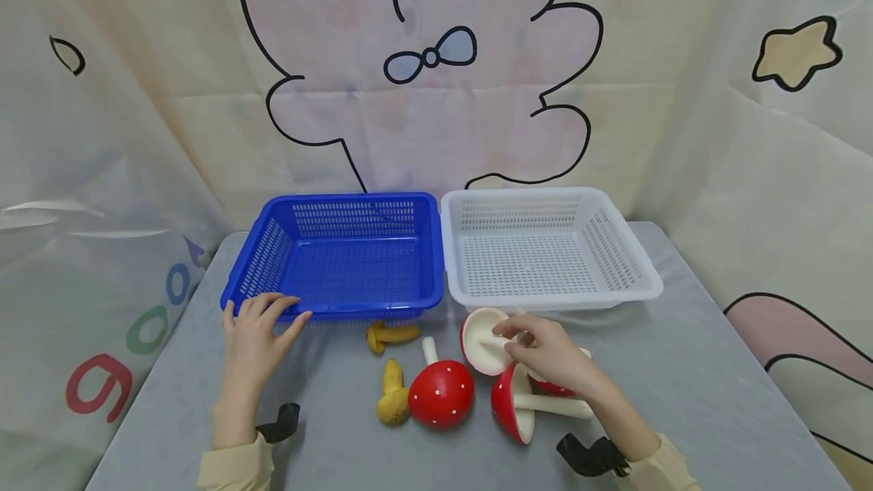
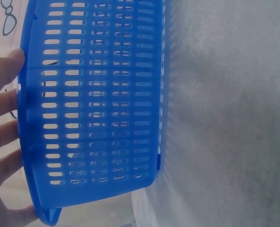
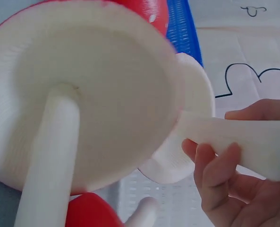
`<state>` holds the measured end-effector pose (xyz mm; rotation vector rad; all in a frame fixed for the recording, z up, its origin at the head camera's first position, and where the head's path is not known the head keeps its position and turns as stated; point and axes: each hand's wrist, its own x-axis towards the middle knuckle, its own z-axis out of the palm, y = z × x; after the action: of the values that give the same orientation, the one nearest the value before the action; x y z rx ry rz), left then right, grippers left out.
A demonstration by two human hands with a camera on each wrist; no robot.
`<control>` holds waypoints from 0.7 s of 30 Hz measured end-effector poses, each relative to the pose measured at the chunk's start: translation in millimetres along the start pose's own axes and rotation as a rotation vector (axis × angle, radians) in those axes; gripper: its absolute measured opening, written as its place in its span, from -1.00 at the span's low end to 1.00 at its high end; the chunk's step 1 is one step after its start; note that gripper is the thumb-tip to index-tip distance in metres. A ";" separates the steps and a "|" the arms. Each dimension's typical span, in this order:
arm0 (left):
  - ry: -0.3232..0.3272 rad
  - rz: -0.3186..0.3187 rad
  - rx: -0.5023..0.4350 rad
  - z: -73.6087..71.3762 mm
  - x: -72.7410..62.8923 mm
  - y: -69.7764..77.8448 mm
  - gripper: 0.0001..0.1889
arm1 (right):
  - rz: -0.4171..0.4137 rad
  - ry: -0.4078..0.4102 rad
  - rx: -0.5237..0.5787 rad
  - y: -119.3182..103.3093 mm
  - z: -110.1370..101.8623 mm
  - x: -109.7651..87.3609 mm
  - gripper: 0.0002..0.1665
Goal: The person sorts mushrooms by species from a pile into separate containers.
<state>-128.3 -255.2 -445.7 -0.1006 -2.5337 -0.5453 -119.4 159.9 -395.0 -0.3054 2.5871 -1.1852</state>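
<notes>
My left hand [image 1: 255, 336] rests its spread fingers on the near rim of the blue basket [image 1: 334, 315], toward its left corner. In the left wrist view the fingertips [image 2: 14, 59] lie along that rim. My right hand [image 1: 546, 351] pinches the white stem of a toy mushroom [image 1: 480, 354] between thumb and fingers. Its red-edged cap, pale underside showing, points left. In the right wrist view this held mushroom [image 3: 253, 142] is partly hidden behind a closer toy mushroom [image 3: 116, 71], which lies on its side [image 1: 508, 408]. Another red mushroom [image 1: 555, 389] is partly covered by my right hand.
A red mushroom with white dots [image 1: 442, 394] lies in the middle of the grey table [image 1: 341, 430]. Beside it are two yellow-brown mushrooms, one near [image 1: 393, 404] and one farther back [image 1: 392, 335]. A white basket [image 1: 552, 300] stands right of the blue one, before a printed curtain [image 1: 436, 127].
</notes>
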 end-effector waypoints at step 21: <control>0.012 0.015 -0.016 0.0 1.1 0.2 -0.66 | -0.137 -0.001 0.032 -20.4 -17.0 -9.4 -0.71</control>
<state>-129.2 -255.1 -445.1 -0.1221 -2.5154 -0.5585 -114.7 161.6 -367.2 -0.4826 2.5784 -1.2702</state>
